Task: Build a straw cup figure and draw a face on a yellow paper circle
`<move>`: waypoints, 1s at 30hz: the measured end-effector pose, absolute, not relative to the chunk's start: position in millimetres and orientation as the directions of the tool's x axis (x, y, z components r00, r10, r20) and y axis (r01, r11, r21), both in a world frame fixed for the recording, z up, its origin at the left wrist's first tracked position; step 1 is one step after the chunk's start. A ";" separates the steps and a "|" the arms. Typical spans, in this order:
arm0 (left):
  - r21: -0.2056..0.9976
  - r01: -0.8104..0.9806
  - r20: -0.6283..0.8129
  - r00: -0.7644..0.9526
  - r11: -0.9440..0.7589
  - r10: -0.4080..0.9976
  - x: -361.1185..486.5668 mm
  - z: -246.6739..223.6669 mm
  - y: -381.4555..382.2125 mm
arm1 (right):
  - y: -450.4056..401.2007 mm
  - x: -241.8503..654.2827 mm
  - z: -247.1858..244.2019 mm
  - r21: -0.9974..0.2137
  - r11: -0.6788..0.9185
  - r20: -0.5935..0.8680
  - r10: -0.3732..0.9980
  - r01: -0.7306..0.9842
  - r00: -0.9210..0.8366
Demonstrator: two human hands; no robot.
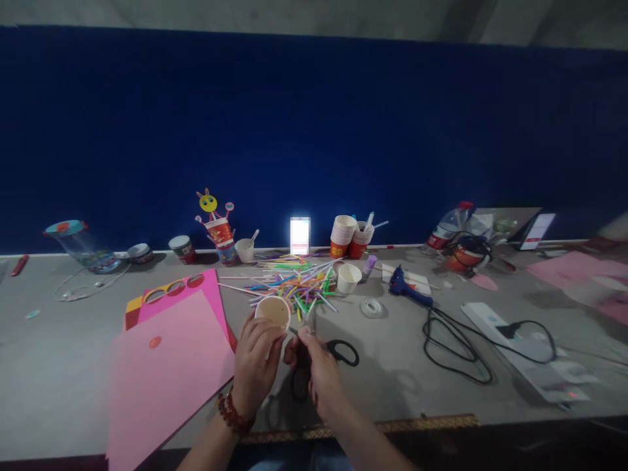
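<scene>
My left hand (258, 350), with a beaded bracelet at the wrist, is closed on the rim of a paper cup (273, 313). The cup is tilted so its brownish inside faces me, with a small dark mark in it. Close beside it, my right hand (316, 366) is closed around the middle of black-handled scissors (343, 353). Their two handle loops stand apart, one right of the hand and one below it. A thin dark part reaches toward the cup's side; whether it touches the cup is unclear. Colourful sticks (299, 288) lie in a pile just behind both hands.
Pink paper sheets (171, 366) lie at left. Behind stand a decorated cup figure (220, 235), stacked cups (343, 235) and a lit phone (300, 235). Right are a white cup (348, 279), tape roll (373, 308), blue glue gun (409, 288), cable and power strip (520, 353).
</scene>
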State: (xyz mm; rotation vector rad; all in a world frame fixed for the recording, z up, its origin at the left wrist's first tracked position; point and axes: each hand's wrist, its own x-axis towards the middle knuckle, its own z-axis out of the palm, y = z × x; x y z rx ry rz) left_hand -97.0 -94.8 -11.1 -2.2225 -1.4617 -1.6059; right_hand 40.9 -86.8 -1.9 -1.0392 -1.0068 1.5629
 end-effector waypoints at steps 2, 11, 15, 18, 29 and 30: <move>0.561 0.634 0.704 -0.028 -0.532 0.710 -98.3 -9.4 -95.2 | -85.0 48.2 -2.1 -0.998 0.061 0.062 0.981 -0.011 -0.185; 0.787 0.489 0.466 -0.069 -0.377 0.882 -102.9 5.1 -98.0 | -58.6 69.7 6.8 -0.214 0.810 0.617 0.545 0.545 -0.568; 0.749 0.536 0.473 -0.021 -0.389 0.881 -106.8 5.2 -97.9 | -48.1 74.6 8.2 -0.021 0.866 0.538 0.432 0.500 -0.724; 0.732 0.564 0.464 -0.003 -0.381 0.886 -110.3 8.3 -99.3 | -43.5 77.5 12.0 0.042 0.884 0.471 0.394 0.466 -0.789; 0.560 0.644 0.684 -0.005 -0.521 0.729 -96.2 2.3 -97.7 | -69.1 70.6 16.1 -0.654 0.606 0.452 0.793 0.453 -0.409; 0.550 0.642 0.708 -0.019 -0.535 0.706 -94.1 -2.7 -96.8 | -72.8 67.9 14.5 -0.755 0.523 0.402 0.846 0.395 -0.351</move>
